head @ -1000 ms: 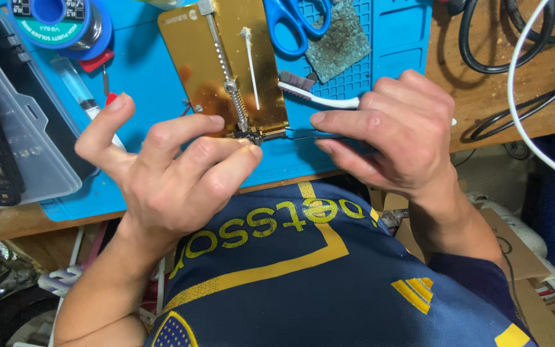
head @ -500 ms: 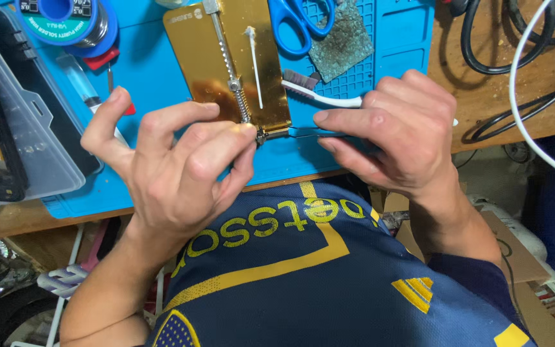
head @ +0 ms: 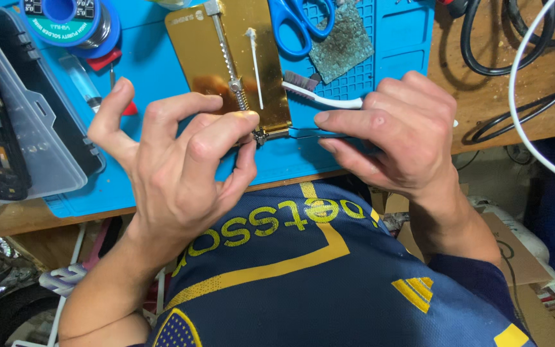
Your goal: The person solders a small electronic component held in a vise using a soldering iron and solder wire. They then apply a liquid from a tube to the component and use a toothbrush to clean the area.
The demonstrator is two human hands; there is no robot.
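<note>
Gold jig lay flat on blue mat, near edge toward the body, small clamp screw at that edge. Judged stiff, metal, fairly light, smooth and likely to slide on the mat; best held by its long edges, clear of the spring rod down its middle. Left hand curled narrow, thumb and forefinger pinched at the screw, other fingers spread. Right hand closed around a thin dark tool laid along the jig's near edge, tip toward the screw; kind of tool not clear. Counted: one jig, one swab on it, one white brush, one blue scissors, one grey pad, one solder spool, one clear case, several cables on bare wood.
</note>
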